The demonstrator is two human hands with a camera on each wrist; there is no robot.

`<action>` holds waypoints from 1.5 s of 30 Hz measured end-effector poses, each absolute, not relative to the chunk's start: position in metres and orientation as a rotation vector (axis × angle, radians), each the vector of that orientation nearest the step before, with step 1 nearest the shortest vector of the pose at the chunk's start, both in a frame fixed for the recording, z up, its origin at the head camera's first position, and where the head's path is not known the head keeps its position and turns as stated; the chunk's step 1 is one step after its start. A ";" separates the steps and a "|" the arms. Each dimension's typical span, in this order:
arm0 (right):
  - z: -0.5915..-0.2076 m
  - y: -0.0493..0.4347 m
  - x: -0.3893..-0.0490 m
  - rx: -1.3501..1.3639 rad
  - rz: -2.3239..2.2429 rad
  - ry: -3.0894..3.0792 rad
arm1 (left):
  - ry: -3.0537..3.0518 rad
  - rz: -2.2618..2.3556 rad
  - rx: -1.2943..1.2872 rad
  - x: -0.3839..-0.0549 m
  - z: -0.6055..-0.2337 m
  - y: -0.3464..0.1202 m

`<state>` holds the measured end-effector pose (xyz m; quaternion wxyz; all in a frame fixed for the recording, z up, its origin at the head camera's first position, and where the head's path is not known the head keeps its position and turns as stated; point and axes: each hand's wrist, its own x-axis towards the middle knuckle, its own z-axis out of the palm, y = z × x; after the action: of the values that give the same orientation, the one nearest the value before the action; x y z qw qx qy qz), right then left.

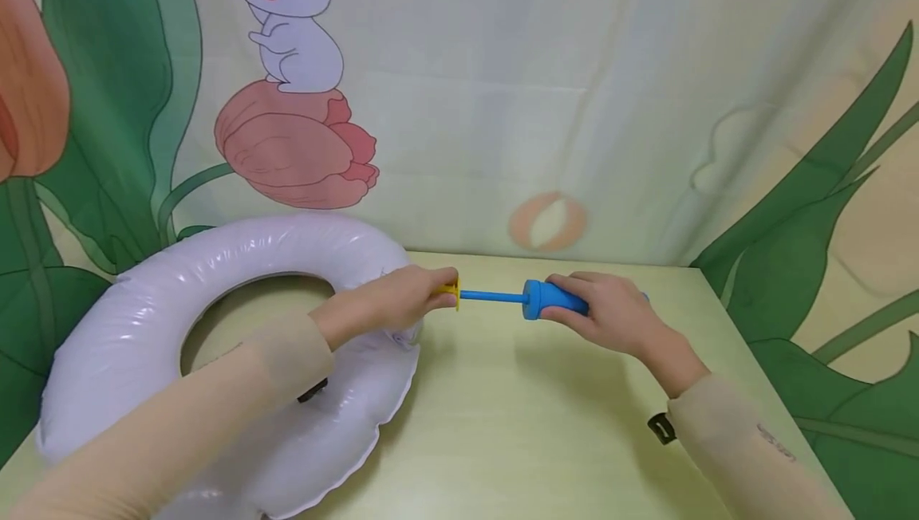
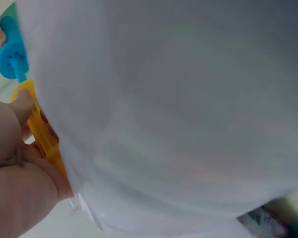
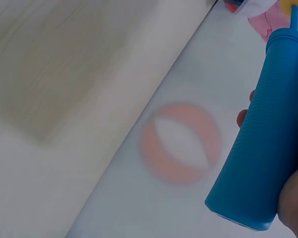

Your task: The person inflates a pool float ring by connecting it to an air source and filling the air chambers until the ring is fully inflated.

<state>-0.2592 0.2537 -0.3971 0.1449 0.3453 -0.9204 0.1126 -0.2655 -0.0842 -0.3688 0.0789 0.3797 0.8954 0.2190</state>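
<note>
A blue hand pump [image 1: 540, 300] with a yellow handle [image 2: 43, 134] is held level above the table, its blue rod partly drawn out. My left hand [image 1: 409, 294] grips the yellow handle. Around the blue barrel [image 3: 260, 134] curl the fingers of my right hand [image 1: 613, 313]. A white inflatable swim ring [image 1: 108, 360], plump with some wrinkles along its seam, lies on the left of the table beneath my left forearm. In the left wrist view the ring [image 2: 174, 109] fills most of the picture and hides part of the handle.
The pale yellow-green table [image 1: 502, 440] reaches back to a printed curtain [image 1: 459, 121] with a rabbit and tulips. Green leaf prints stand along the right side. A dark strap piece [image 1: 662, 428] hangs by the right sleeve.
</note>
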 end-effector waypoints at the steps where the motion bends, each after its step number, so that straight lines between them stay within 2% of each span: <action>1: -0.397 0.248 -0.260 1.000 0.331 -2.646 | 2.681 0.657 1.136 -0.265 -0.368 -0.084; 11: -0.385 0.210 -0.261 1.041 0.308 -2.572 | 2.676 0.644 1.174 -0.262 -0.354 -0.071; 20: -0.380 0.194 -0.254 1.042 0.321 -2.500 | 2.670 0.610 1.214 -0.265 -0.348 -0.059; 25: -0.381 0.208 -0.252 0.977 0.348 -2.605 | 2.640 0.572 1.198 -0.266 -0.346 -0.064; 36: -0.393 0.285 -0.258 0.927 0.452 -2.706 | 2.606 0.569 1.173 -0.272 -0.351 -0.085; 40: -0.401 0.287 -0.259 0.919 0.464 -2.732 | 2.607 0.588 1.166 -0.272 -0.355 -0.090; 45: -0.411 0.266 -0.257 0.943 0.447 -2.701 | 2.623 0.573 1.195 -0.268 -0.358 -0.088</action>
<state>-0.2570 0.2662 -0.4115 0.1224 0.3233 -0.9257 0.1533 -0.2682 -0.0884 -0.3584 0.1012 0.4046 0.8879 0.1940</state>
